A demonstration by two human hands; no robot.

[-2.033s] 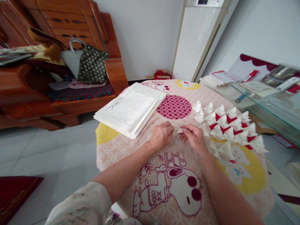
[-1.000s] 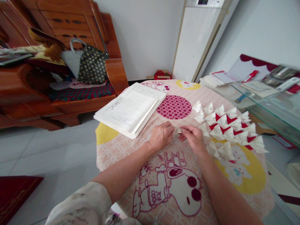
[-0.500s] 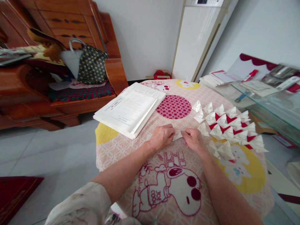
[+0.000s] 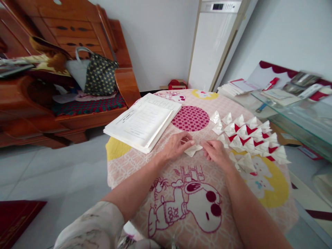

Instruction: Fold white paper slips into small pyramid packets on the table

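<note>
A small folded piece of white paper (image 4: 192, 150) lies on the patterned tablecloth between my hands. My left hand (image 4: 176, 147) rests at its left side, thumb and fingers apart, the thumb reaching over the paper's upper edge. At the paper's right corner is my right hand (image 4: 214, 151), its fingers curled and pressed together against the tip; the exact grip is partly hidden. Just right of this hand stand rows of folded white paper pieces (image 4: 236, 143), pointed and fitted together, with red parts showing between them.
A stack of printed sheets (image 4: 140, 121) lies at the table's left. Beyond the right edge is a glass shelf (image 4: 293, 107) with papers and a metal bowl. A wooden sofa (image 4: 98, 119) with a patterned bag (image 4: 101, 74) stands at the left, a white upright cabinet unit (image 4: 211, 45) behind.
My left hand has loosened from the paper and its fingers have spread. More of the paper now shows, lying flatter. My right hand stays by its right corner. The view has shifted slightly.
</note>
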